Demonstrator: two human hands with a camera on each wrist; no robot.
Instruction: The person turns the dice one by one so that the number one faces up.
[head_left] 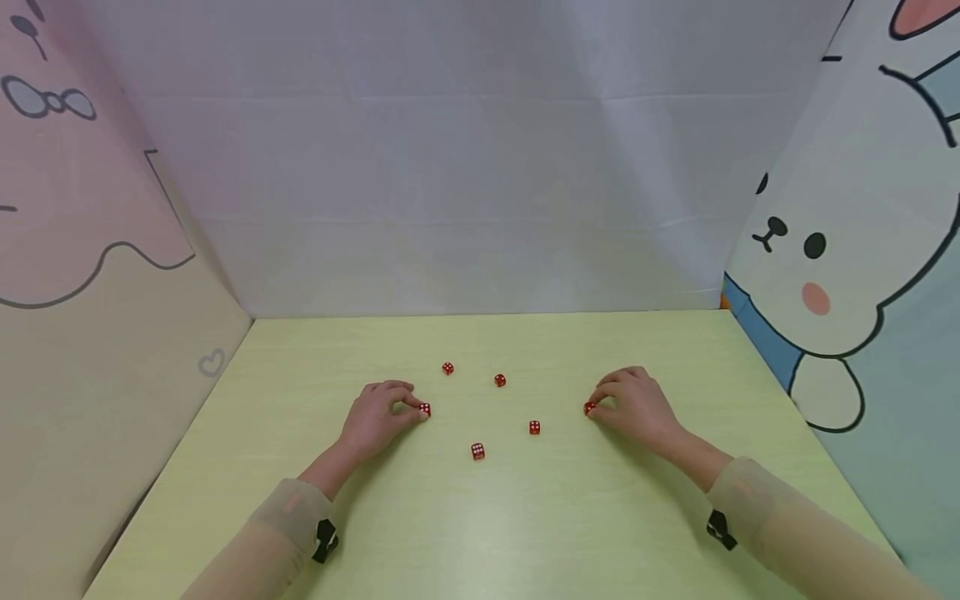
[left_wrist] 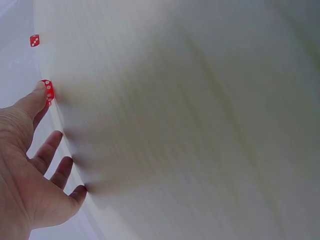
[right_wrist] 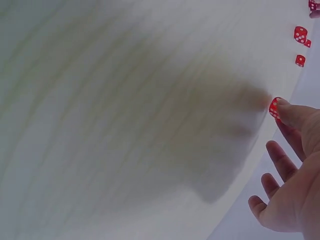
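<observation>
Between thumb and forefinger my left hand (head_left: 380, 419) pinches a red die (head_left: 425, 409) with white pips, at the left of the group. Over on the right, my right hand (head_left: 636, 407) pinches another red die (head_left: 588, 408) the same way. Both wrist views show these dice at the thumb tips, the left die (left_wrist: 48, 91) and the right die (right_wrist: 274, 108), while the other fingers of each hand spread apart. Loose on the table between the hands lie several more red dice, such as the nearest die (head_left: 477, 451) and the farthest die (head_left: 447, 368).
The pale yellow table (head_left: 450, 533) ends at a grey-white backdrop (head_left: 465, 183). A pink and cream panel (head_left: 97, 375) stands along the left side, and a cartoon-printed panel (head_left: 885, 250) along the right. Two more loose dice sit mid-table, one die (head_left: 500, 380) and another die (head_left: 534, 427).
</observation>
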